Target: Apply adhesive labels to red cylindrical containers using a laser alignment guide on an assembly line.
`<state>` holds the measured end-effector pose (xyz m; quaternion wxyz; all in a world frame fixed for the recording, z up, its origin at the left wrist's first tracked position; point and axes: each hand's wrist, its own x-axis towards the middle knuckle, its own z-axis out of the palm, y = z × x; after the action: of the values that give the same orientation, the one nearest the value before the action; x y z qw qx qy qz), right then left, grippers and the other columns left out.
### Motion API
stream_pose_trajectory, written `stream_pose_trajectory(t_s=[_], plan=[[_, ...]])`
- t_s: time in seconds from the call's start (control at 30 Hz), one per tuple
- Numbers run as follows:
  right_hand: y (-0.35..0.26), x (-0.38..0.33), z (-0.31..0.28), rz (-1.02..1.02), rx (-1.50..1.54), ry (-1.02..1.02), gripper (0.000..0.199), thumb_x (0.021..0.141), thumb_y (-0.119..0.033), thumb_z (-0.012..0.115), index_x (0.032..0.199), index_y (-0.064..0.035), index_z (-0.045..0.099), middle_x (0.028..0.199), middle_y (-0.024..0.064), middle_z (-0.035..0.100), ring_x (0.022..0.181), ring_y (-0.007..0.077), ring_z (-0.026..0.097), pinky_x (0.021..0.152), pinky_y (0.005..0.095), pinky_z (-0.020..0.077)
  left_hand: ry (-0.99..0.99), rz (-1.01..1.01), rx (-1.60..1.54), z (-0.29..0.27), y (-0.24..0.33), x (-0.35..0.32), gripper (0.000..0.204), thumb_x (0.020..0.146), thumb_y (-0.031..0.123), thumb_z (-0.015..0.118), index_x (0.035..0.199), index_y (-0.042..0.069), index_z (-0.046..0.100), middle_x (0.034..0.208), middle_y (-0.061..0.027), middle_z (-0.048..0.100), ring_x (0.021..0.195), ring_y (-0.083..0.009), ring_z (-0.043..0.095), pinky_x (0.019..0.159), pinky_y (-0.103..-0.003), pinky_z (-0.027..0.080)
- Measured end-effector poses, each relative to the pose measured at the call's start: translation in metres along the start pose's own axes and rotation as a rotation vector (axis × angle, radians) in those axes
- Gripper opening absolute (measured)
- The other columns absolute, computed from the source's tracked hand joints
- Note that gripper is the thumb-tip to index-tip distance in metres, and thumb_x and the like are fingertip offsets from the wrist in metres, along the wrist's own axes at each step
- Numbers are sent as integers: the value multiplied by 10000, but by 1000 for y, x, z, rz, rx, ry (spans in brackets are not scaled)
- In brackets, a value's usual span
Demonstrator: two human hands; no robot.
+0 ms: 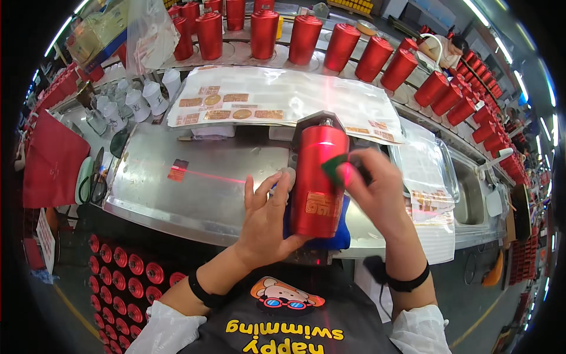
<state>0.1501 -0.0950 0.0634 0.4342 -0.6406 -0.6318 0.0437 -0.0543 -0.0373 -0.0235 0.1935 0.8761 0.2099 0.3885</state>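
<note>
A red bottle (318, 180) is lain near-centre on a blue pad (342, 227) atop the steel bench (194, 194). It's steadied by the left hand (268, 221), fingers spread open vs. its left side. A green scraper (335, 167) is pinched by the right hand (377, 192) & pressed on the bottle's right. Farther: label sheets (277, 100), then a row of red bottles (330, 44).

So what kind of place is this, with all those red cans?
Probably a factory line. Rows of red cans stand on a belt, more wait below the steel bench, and label sheets lie ready.
</note>
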Motion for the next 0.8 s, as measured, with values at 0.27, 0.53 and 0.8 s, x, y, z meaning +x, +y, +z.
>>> stream_pose_trajectory(t_s=[0.27,0.53,0.8], plan=[[-29,-46,-12,-333,202,-320,255,750,-79,715,983,-83,612,840,77,548,814,259,578,725,390,436,-134,6,23,6,-6,-1,912,713,333,738,1432,-57,336,1380,-225,458,1283,-422,383,1102,-597,159],[61,-121,-101,77,-310,104,384,796,92,530,1164,3,596,1274,248,558,1182,396,536,1013,407,433,-175,-30,-87,13,-12,-7,849,902,527,564,1438,-75,298,1443,-246,395,1368,-399,336,1153,-509,148],[172,-206,-178,514,-798,101,323,806,92,518,1062,-15,685,1273,207,573,1193,363,542,1019,394,434,-160,-81,-101,13,-6,-9,827,910,529,544,1419,-80,313,1449,-242,390,1367,-388,351,1155,-533,133]])
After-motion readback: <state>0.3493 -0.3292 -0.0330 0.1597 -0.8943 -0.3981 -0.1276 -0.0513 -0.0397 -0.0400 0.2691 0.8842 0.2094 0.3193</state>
